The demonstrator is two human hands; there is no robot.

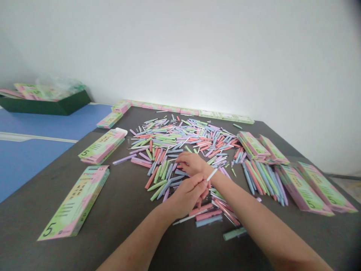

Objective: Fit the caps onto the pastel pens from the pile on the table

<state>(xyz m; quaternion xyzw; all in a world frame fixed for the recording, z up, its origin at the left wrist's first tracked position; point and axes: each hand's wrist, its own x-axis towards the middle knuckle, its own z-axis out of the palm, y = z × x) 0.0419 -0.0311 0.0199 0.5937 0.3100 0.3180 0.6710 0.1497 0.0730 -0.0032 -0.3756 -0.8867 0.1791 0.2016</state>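
My left hand (187, 194) is closed, with a thin white pen refill (212, 174) sticking up from between its thumb and fingers. My right hand (191, 162) crosses just beyond it, low over a spread of pastel pen barrels and caps (169, 141). Its fingers are loosely bent and slightly apart, and nothing shows in them; the fingertips are partly hidden. Nearer to me, beneath the hands, lie several pink and blue pen parts (208, 216), some in clear plastic, and a green cap (234, 233).
Printed green-and-pink boxes (75, 203) stand along the left side; more boxes (304, 188) lie on the right, beside a row of whole pens (263, 178). Further boxes (169, 108) line the far edge. A dark green tray (56, 107) sits on the blue table (31, 158).
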